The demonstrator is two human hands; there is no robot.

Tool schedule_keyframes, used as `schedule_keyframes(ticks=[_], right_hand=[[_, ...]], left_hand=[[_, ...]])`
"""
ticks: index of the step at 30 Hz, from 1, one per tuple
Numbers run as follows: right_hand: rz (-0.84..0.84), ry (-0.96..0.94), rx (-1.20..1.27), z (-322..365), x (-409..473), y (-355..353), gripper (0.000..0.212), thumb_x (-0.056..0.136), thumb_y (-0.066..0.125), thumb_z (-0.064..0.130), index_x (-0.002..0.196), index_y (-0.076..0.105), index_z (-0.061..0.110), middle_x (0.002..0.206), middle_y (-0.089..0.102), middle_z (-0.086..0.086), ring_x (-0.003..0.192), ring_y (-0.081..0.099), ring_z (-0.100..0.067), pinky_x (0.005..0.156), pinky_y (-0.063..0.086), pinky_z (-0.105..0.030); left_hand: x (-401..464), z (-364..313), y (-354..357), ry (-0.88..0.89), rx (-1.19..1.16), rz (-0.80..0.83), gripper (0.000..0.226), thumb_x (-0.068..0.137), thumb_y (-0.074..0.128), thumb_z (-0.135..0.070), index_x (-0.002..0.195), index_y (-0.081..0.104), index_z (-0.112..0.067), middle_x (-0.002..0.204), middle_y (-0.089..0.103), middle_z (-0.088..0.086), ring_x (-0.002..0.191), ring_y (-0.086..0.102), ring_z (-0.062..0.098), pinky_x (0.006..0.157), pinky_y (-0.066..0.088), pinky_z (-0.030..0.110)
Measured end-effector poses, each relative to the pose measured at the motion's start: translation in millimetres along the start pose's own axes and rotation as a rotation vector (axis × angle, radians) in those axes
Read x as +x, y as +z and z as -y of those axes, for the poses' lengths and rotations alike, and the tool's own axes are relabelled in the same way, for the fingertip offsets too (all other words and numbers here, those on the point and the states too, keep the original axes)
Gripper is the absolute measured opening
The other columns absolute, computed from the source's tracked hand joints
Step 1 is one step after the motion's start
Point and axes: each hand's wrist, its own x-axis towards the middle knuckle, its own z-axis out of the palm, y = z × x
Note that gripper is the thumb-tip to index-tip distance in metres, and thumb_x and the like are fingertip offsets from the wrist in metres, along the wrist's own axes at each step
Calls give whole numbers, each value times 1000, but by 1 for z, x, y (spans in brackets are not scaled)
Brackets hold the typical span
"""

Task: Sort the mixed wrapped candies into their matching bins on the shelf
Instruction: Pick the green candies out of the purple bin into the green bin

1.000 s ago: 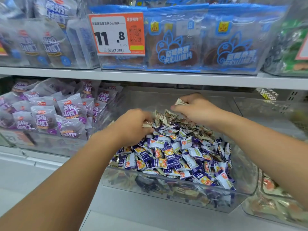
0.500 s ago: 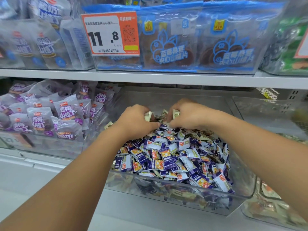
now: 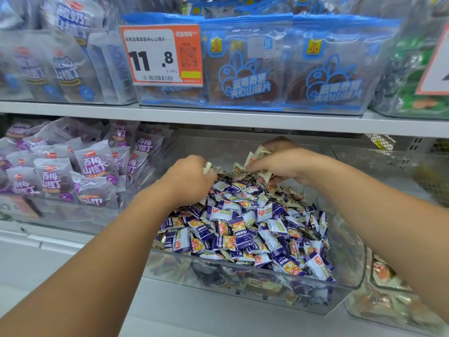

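A clear plastic bin [image 3: 349, 271] on the lower shelf holds a heap of purple-and-white wrapped candies [image 3: 245, 229] in front and beige wrapped candies [image 3: 286, 193] at the back. My left hand [image 3: 187, 178] reaches into the back of the heap, fingers curled round beige candies. My right hand [image 3: 281, 161] is just right of it, gripping a bunch of beige candies lifted slightly above the pile.
To the left stands a bin of purple plum-hawthorn packets [image 3: 58, 171]. A bin with orange-and-cream sweets [image 3: 388, 300] sits at the lower right. The upper shelf [image 3: 218, 117] carries blue hawthorn-slice packs [image 3: 279, 69] and an orange price tag [image 3: 162, 54].
Both hands came together over the beige candies at the back, then the right hand rose slightly with a bunch in its fingers. The camera shifted a little.
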Motion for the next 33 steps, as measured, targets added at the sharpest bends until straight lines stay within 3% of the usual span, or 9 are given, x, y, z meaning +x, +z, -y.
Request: schedule_keyframes(ticks=[2,4,8,11,15,20,24,29,33], right_hand=[[-1,-51,-205,8,5,3,59,88,72,38,139,51,16,120,66,-6,98,69,-20,88,58,-36],[52,-94,-443,22,11,6,50,96,60,36,137,52,8,120,66,-9,106,65,-28,90,53,-33],[248,5,-710,33,38,19,28,105,38,19,86,56,9,72,50,2,59,51,-21,55,43,-23],[293,-14,-764,17,56,24,31,103,43,16,72,40,15,64,35,-1,52,32,-16,53,33,-28],[205,-163,-715,11,59,16,22,92,69,28,84,58,11,78,63,-6,67,60,-25,68,53,-34],[175,-172,-499,12,49,0,60,93,65,44,141,44,16,123,65,-13,93,59,-20,86,48,-31],[128,-221,-293,8,48,-3,29,96,63,38,111,62,14,85,65,-5,72,59,-14,73,49,-30],[-15,-172,-209,-1,56,-6,21,98,60,31,88,57,13,76,58,-5,62,53,-13,52,45,-21],[-120,-159,-30,-4,59,-10,25,94,64,38,95,59,14,74,60,-4,63,57,-13,53,49,-21]], left_hand=[[0,3,-2,-41,-135,-69,28,99,46,-29,79,51,-10,69,53,4,59,48,21,53,33,31],[-1,6,-4,-67,-240,-109,30,98,46,-29,84,55,-4,65,50,4,58,45,23,56,36,32],[-2,15,-6,-92,-227,-165,31,98,54,-41,104,54,-11,93,63,6,84,59,27,72,46,36],[1,23,-10,-81,-215,-219,22,94,62,-31,99,56,-10,87,60,5,68,54,20,57,40,29],[7,28,-9,-66,-149,-134,17,90,69,-27,90,59,-13,75,62,4,57,56,17,50,40,24],[14,21,-5,-125,41,-16,59,77,77,-53,117,67,-10,106,70,11,93,65,30,68,43,27],[23,14,0,-180,195,-2,67,75,77,-57,126,64,-14,115,68,8,102,64,29,83,54,35],[23,8,-4,-212,120,-43,68,79,77,-50,132,59,-12,126,65,10,111,62,31,92,51,34],[13,3,-13,-217,-44,-91,50,83,75,-44,117,66,-9,110,67,12,90,59,26,73,45,28]])
